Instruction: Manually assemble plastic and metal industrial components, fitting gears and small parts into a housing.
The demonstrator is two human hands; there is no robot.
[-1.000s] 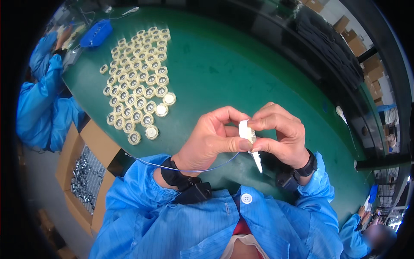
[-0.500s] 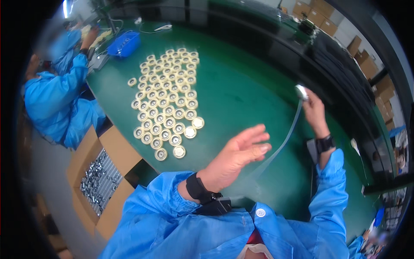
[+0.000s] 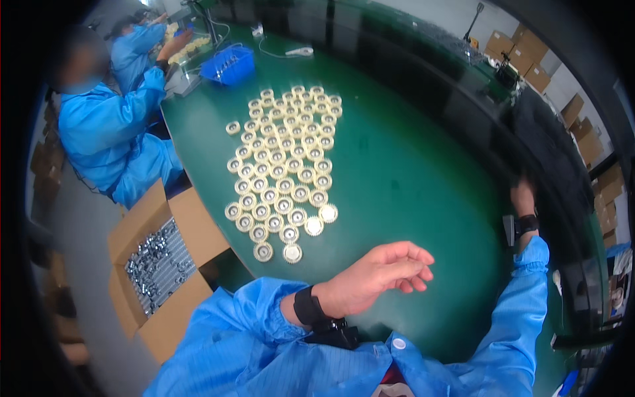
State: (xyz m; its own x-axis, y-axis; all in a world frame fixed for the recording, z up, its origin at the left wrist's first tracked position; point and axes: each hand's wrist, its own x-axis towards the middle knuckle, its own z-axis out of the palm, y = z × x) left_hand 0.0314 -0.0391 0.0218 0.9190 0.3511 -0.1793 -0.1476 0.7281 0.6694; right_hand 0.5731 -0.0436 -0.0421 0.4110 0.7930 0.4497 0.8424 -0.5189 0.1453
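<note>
My left hand (image 3: 378, 278) hovers over the near part of the green table, right of the gears. Its fingers are loosely bent and apart, and nothing shows in them. At the far right, my right hand (image 3: 522, 197) reaches to the dark far edge of the table. Its fingers are blurred and lost against the black, so I cannot make out what they hold. Cream toothed gears (image 3: 284, 185) with metal centres lie in a dense group left of centre. A few at the near end, such as the pale-faced gear (image 3: 292, 253), show no dark centre.
An open cardboard box (image 3: 210, 228) with small metal parts (image 3: 155, 264) stands beside the table at left. A blue bin (image 3: 228, 65) sits at the far left of the green table (image 3: 403, 198). Co-workers in blue (image 3: 109, 142) are along the left side. Black cloth (image 3: 546, 139) hangs at right.
My right hand has moved right to the dark edge; the silvery round piece and translucent strip seen with it are out of sight. My left hand's fingers have curled. The view has shifted.
</note>
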